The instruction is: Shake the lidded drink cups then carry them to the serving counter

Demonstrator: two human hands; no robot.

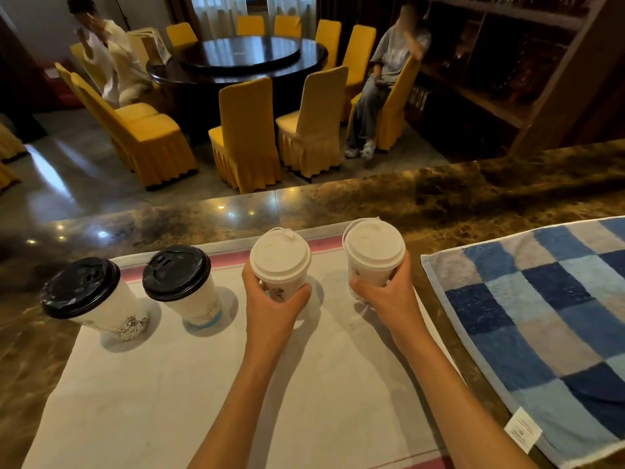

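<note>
Two white-lidded paper cups are in my hands over a white cloth (189, 384) with a pink stripe. My left hand (270, 304) grips the left white-lidded cup (280, 257) around its body. My right hand (389, 292) grips the right white-lidded cup (373, 248) the same way. Both cups stay upright and look lifted slightly off the cloth. Two more cups stand on the cloth to the left: a black-lidded cup (79, 287) at the far left and another black-lidded cup (176, 272) beside it.
A blue checked towel (548, 319) lies on the brown marble counter (439, 198) to the right. Beyond the counter are yellow-covered chairs (247, 137), a dark round table (236, 59), two seated people and a wooden shelf unit (507, 62).
</note>
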